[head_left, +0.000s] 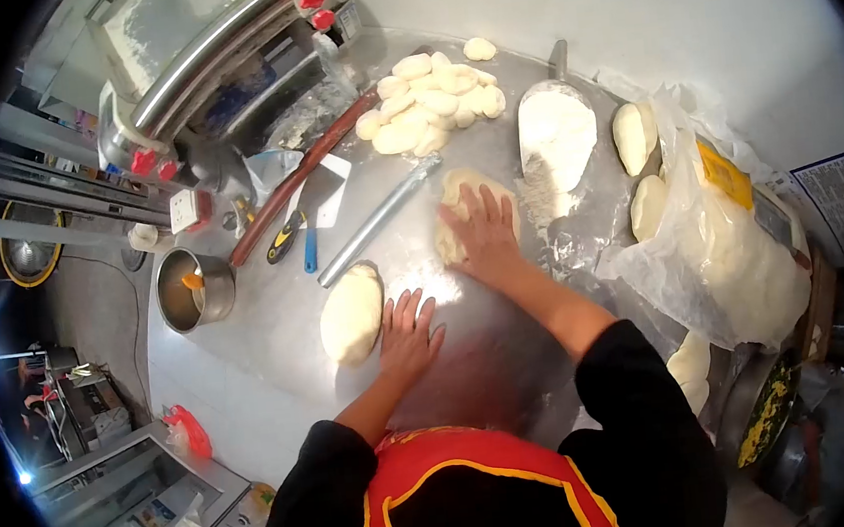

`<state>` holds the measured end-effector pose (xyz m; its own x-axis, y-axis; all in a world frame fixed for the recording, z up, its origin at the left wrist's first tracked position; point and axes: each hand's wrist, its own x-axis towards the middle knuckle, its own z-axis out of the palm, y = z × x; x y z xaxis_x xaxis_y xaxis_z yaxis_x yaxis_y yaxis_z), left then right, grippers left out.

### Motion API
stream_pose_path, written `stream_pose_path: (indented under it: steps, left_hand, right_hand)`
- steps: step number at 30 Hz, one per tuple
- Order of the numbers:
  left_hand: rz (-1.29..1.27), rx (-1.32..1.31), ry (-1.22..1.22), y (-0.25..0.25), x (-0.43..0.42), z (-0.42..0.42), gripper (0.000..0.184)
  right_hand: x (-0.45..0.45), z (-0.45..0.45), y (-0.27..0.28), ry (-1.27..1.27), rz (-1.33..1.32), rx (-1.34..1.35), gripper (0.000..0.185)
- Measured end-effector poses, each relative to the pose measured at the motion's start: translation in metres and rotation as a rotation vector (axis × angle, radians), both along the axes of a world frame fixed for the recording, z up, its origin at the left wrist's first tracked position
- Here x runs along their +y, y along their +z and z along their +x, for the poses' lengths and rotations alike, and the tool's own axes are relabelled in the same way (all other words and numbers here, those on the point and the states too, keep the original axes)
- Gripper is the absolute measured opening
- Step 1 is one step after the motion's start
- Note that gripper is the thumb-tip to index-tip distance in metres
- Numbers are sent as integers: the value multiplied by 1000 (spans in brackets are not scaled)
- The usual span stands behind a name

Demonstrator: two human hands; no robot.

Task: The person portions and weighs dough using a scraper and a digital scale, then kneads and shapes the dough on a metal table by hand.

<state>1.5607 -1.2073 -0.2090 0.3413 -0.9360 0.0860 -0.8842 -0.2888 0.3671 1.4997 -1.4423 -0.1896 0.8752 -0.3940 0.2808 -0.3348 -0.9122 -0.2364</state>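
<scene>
My right hand (484,230) lies spread on top of a flattened piece of dough (451,196), covering much of it. With fingers apart and nothing in it, my left hand (409,337) rests on the metal table just right of an oval dough piece (351,315). A metal rolling rod (378,223) lies slantwise between the oval dough and the pile of small dough pieces (433,100). To the right of the pile, a metal scoop (559,131) full of flour stands with flour spilled below it.
A long dark red rolling pin (304,175), a scraper (321,194) and blue-handled tool (311,251) lie left. A metal pot (193,289) stands at the left edge. Bagged dough (728,257) sits right, beside loose dough pieces (635,138). A roller machine (208,56) stands at back left.
</scene>
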Motion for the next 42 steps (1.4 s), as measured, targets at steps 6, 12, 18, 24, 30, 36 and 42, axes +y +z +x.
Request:
stream_pose_path:
  steps: [6, 12, 18, 24, 30, 36, 42]
  left_hand:
    - [-98, -12, 0, 1, 3, 0, 48]
    - [-99, -34, -16, -13, 8, 1, 50]
    - [-151, -26, -31, -13, 12, 1, 52]
    - [-250, 66, -90, -13, 16, 6, 46]
    - [-321, 652, -14, -25, -21, -16, 35]
    - [126, 1391, 171, -1, -85, -47, 44]
    - [-50, 338, -359, 80, -6, -85, 17]
  right_hand:
    - [-45, 5, 26, -151, 786, -401, 47]
    - [-14, -100, 100, -518, 1067, -697, 33]
    - [14, -161, 8, -447, 262, -210, 44]
    - [109, -150, 21, -212, 646, -145, 50]
    - [141, -159, 83, -461, 724, -236, 46]
    - [97, -160, -5, -947, 1200, -342, 38]
    - [157, -162, 5, -834, 735, -379, 42]
